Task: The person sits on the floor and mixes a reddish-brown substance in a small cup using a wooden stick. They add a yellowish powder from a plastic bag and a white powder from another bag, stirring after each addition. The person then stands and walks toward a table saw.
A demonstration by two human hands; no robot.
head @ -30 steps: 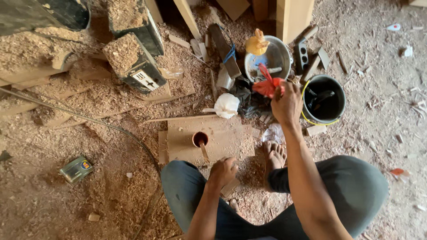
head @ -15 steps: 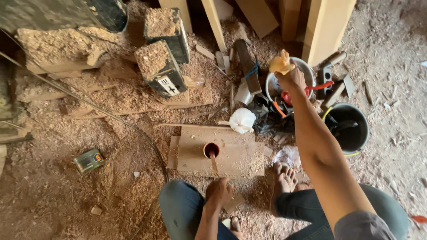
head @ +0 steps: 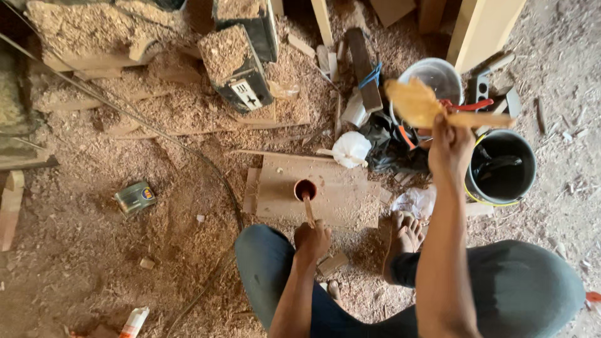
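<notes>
My right hand (head: pixel 449 145) is raised above the floor and grips a flat wooden stick with a blurred yellow-orange piece (head: pixel 416 103) at its far end. It hovers between a white bucket (head: pixel 438 78) and a black bucket (head: pixel 503 166). My left hand (head: pixel 312 240) holds a thin wooden stick (head: pixel 307 206) that dips into a small round cup of dark red liquid (head: pixel 305 188). The cup stands on a flat wooden board (head: pixel 338 188) on the sawdust floor in front of my knees.
Sawdust covers the floor. A small tin (head: pixel 135 198) lies at the left. Dark boxes heaped with sawdust (head: pixel 236 66) stand at the back. A white bag (head: pixel 350 149), black plastic (head: pixel 391 147), red-handled pliers (head: pixel 466 105), wood planks (head: pixel 482 28) and my bare foot (head: pixel 405 230) crowd the right.
My right hand has lifted the stick with the yellow piece out from the white bucket, toward me. The left hand stays on the stick in the cup.
</notes>
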